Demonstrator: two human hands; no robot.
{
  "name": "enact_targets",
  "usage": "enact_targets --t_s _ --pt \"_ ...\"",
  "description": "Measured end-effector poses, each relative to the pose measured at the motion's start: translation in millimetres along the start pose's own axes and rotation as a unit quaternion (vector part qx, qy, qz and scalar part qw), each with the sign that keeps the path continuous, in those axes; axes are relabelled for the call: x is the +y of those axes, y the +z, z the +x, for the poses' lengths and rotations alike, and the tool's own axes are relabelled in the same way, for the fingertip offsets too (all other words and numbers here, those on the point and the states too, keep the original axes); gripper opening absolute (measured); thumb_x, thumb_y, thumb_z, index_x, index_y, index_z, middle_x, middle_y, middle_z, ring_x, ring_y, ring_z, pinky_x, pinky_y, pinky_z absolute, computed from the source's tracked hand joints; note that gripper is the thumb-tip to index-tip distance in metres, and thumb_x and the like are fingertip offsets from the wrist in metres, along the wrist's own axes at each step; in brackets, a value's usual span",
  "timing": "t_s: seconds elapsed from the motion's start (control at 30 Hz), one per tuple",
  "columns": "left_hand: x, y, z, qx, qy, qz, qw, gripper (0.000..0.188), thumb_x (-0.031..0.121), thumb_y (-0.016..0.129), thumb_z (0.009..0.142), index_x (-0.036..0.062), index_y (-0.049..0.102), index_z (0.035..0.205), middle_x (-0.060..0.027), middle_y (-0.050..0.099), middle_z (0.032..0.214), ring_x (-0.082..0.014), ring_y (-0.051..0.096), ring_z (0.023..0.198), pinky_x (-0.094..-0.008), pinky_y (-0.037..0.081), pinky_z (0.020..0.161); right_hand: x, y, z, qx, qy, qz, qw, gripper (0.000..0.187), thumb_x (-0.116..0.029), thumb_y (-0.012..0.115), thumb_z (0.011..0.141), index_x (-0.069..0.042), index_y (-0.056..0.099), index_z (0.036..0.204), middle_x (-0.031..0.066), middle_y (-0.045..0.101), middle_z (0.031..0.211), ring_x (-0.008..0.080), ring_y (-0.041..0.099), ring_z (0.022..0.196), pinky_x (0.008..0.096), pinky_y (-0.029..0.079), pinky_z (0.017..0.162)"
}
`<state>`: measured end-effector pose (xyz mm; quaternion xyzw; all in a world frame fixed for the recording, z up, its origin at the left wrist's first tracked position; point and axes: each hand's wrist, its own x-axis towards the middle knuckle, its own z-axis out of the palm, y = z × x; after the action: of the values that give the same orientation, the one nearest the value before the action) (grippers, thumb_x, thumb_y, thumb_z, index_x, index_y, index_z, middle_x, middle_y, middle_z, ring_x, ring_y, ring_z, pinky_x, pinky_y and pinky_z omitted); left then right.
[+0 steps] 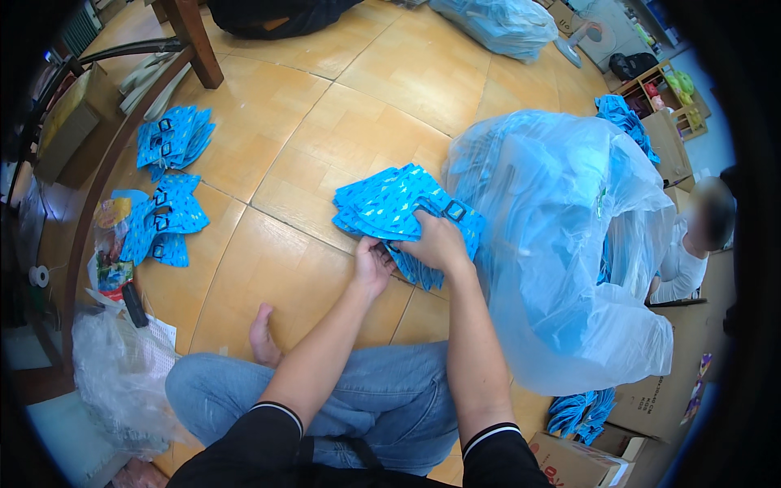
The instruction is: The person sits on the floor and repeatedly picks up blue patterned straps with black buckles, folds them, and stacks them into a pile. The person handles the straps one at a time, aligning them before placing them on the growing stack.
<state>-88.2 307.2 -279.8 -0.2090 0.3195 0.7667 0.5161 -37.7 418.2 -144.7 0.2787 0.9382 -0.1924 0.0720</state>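
A stack of blue, white-patterned fabric pieces point(386, 199) with black plastic buckles is between my hands, fanned out just above the tiled floor or resting on it; I cannot tell which. My right hand point(439, 241) grips the stack from above at its right part, close to a buckle. Curled at the stack's near edge, my left hand point(374, 267) has its fingertips partly hidden beneath the fabric. Two more piles of the same pieces lie at the left, a farther pile point(181, 140) and a nearer pile point(167, 220), with their buckles on top.
A large translucent plastic bag point(553, 244) holding blue pieces stands right beside my right hand. More blue pieces point(582, 415) lie by a cardboard box point(578, 459). Crumpled clear plastic point(122, 382) and a wooden chair leg point(195, 45) are at left. A person point(687, 252) sits at far right.
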Motion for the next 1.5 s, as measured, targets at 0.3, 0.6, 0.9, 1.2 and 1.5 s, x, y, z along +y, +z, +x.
enact_targets --t_s 0.3,0.6,0.9,1.2,1.5 --pt "66.6 8.8 -59.5 -0.065 0.135 0.184 0.971 0.073 0.053 0.061 0.089 -0.005 0.048 0.132 -0.0126 0.059 0.126 -0.0207 0.059 0.111 -0.0312 0.045 0.096 7.0 6.9 -3.1 -0.224 0.067 0.533 0.813 0.05 -0.039 0.072 0.084 0.001 0.063 0.114 0.0101 0.07 0.104 0.0171 0.066 0.091 0.0314 0.052 0.084" --pt "102.5 -41.0 -142.5 0.002 0.123 0.518 0.846 0.069 0.044 0.071 0.084 0.0018 0.05 0.133 -0.013 0.058 0.129 -0.0218 0.056 0.118 -0.0351 0.046 0.099 -31.2 81.2 -32.5 -0.362 0.108 0.642 0.667 0.062 -0.049 0.06 0.091 0.002 0.055 0.126 0.0133 0.064 0.12 0.0208 0.065 0.102 0.0357 0.052 0.092" --pt "85.8 -52.4 -177.0 0.281 0.129 0.568 0.763 0.106 0.046 0.083 0.066 -0.0094 0.029 0.138 -0.0243 0.053 0.13 -0.0296 0.059 0.114 -0.0365 0.051 0.091 -37.7 108.8 -49.6 -0.343 0.096 0.673 0.649 0.068 -0.052 0.059 0.09 0.003 0.052 0.129 0.0153 0.061 0.125 0.0226 0.064 0.104 0.0366 0.052 0.092" --pt "59.0 -80.8 -161.5 0.165 0.259 0.611 0.729 0.106 0.047 0.074 0.077 -0.0125 0.015 0.141 -0.0344 0.042 0.137 -0.0423 0.047 0.126 -0.0418 0.037 0.107 -46.6 110.7 -52.5 -0.153 0.048 0.502 0.85 0.073 -0.06 0.053 0.091 0.008 0.059 0.117 0.0169 0.066 0.107 0.0212 0.064 0.093 0.0337 0.051 0.081" --pt "63.5 -70.7 -187.4 0.279 0.206 0.556 0.756 0.101 0.045 0.068 0.081 -0.0121 0.014 0.145 -0.0372 0.035 0.14 -0.0446 0.039 0.131 -0.0437 0.033 0.109 -60.0 114.4 -54.9 -0.104 0.008 0.361 0.927 0.076 -0.062 0.047 0.092 0.007 0.058 0.12 0.0221 0.065 0.111 0.0274 0.062 0.103 0.038 0.047 0.09"
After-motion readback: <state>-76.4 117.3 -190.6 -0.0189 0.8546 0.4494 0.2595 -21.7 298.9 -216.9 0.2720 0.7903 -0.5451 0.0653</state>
